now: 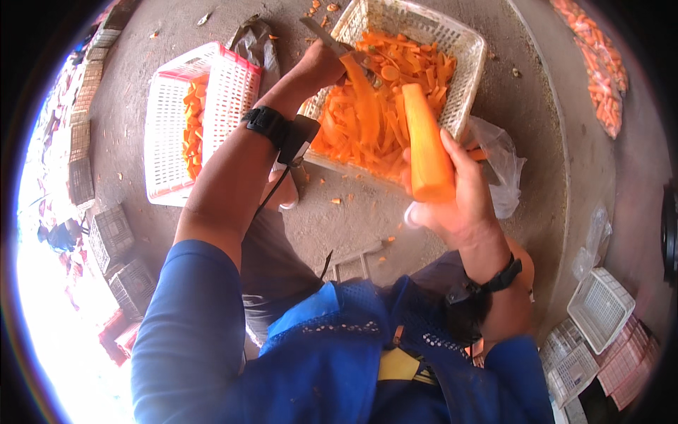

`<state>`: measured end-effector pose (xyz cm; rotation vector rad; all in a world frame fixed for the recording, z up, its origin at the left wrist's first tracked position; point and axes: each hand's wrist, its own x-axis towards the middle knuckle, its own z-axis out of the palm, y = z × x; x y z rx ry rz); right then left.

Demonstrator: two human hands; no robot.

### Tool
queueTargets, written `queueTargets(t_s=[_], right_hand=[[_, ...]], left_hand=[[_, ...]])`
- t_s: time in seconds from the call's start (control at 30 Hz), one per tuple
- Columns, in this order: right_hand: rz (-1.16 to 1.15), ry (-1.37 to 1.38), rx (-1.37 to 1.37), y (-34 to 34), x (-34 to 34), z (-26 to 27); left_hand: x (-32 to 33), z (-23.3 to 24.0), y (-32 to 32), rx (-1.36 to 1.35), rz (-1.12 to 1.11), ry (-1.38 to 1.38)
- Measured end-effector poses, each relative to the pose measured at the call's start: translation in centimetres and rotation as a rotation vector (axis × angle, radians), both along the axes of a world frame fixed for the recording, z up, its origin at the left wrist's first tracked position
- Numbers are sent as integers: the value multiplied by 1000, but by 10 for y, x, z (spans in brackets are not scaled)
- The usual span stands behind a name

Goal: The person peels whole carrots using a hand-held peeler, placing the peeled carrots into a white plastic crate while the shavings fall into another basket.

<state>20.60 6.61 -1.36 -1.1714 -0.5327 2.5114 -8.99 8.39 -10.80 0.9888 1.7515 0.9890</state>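
Observation:
My left hand (pixel 326 61) is closed around a flat metal tool (pixel 319 33), its blade-like end sticking out to the upper left. Whether it is a knife or a peeler is not clear. A broad carrot strip (pixel 363 87) hangs just beside that hand. In my right hand (pixel 466 196) rests a large peeled carrot (pixel 428 146), thick end towards me and narrow end pointing away. Below both hands stands a dirty white plastic crate (pixel 469 74), filled with carrot peelings (pixel 344 124) and some cut slices.
To the left, a pink-and-white crate (pixel 228 95) holds cut carrot pieces (pixel 194 127). Bagged carrots (pixel 601 74) lie at the far right. A clear plastic bag (pixel 500 164) sits by the peelings crate. Stacked crates (pixel 601 310) stand lower right, and more crates (pixel 111 238) line the left.

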Motion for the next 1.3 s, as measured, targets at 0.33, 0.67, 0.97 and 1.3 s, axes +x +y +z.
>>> queueTargets(t_s=[0.33, 0.67, 0.97, 1.3], right_hand=[[-160, 149, -15, 18, -15, -24], [-89, 183, -93, -5, -21, -16], [61, 206, -98, -3, -11, -7], [-139, 117, -38, 13, -13, -24]], left_hand=[[59, 89, -26, 381, -314, -118], [57, 75, -35, 193, -423, -266], [-14, -12, 2, 187, 103, -127], [27, 52, -9, 262, -142, 633]])
